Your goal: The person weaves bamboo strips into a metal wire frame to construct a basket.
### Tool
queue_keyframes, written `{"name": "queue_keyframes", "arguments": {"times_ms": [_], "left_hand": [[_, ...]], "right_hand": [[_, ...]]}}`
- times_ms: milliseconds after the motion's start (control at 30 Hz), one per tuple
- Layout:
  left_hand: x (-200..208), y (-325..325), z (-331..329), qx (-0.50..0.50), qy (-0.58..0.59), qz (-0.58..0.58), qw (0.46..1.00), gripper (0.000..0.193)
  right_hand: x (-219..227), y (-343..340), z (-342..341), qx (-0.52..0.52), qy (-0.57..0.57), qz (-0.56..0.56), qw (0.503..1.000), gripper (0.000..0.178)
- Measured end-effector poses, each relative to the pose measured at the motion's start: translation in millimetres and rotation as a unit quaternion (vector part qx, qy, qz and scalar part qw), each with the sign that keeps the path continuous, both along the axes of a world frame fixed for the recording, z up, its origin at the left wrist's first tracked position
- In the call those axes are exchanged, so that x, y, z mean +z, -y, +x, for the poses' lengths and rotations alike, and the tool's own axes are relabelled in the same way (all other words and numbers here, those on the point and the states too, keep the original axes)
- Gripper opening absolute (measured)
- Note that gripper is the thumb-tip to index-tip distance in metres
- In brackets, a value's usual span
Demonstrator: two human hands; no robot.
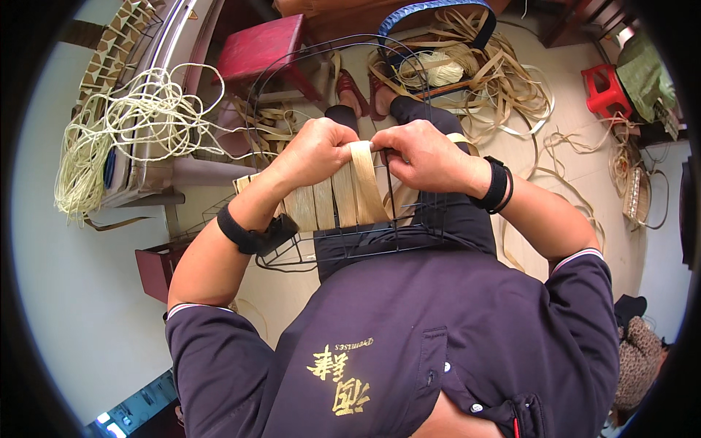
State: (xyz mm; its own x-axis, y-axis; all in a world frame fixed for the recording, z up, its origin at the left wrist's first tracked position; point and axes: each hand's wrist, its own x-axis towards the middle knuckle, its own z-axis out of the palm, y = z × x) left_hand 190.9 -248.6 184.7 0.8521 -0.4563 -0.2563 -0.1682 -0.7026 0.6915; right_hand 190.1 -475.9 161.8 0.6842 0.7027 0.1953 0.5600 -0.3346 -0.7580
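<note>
A black wire basket frame (pixel 350 248) rests on my lap. Flat tan strips (pixel 321 203) lie side by side over part of it, wrapped around its wires. One strip (pixel 371 191) stands up in a loop over the upper wire between my hands. My left hand (pixel 314 153) pinches this strip at its top from the left. From the right, my right hand (pixel 427 157) is closed with its thumb and forefinger at the same strip's edge, next to the wire. Its other fingers are curled under and partly hidden.
Pale cord (pixel 139 124) hangs in tangled loops from a table at the left. A red stool (pixel 263 47) stands ahead. Loose tan strips (pixel 504 80) pile on the floor by a blue-rimmed hoop handle (pixel 438 7). A small red plastic stool (pixel 606 89) stands far right.
</note>
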Motion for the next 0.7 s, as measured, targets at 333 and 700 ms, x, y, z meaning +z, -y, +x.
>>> {"name": "queue_keyframes", "arguments": {"times_ms": [333, 700], "left_hand": [[-11.3, -15.6, -4.3, 0.066, 0.119, -0.049, 0.990, 0.028], [-17.7, -24.9, -1.6, 0.080, 0.172, 0.003, 0.982, 0.015]], "right_hand": [[-1.1, -11.1, -44.3, -0.072, 0.053, 0.046, 0.995, 0.018], [100.8, 133.5, -32.9, 0.356, -0.336, 0.165, 0.856, 0.030]]}}
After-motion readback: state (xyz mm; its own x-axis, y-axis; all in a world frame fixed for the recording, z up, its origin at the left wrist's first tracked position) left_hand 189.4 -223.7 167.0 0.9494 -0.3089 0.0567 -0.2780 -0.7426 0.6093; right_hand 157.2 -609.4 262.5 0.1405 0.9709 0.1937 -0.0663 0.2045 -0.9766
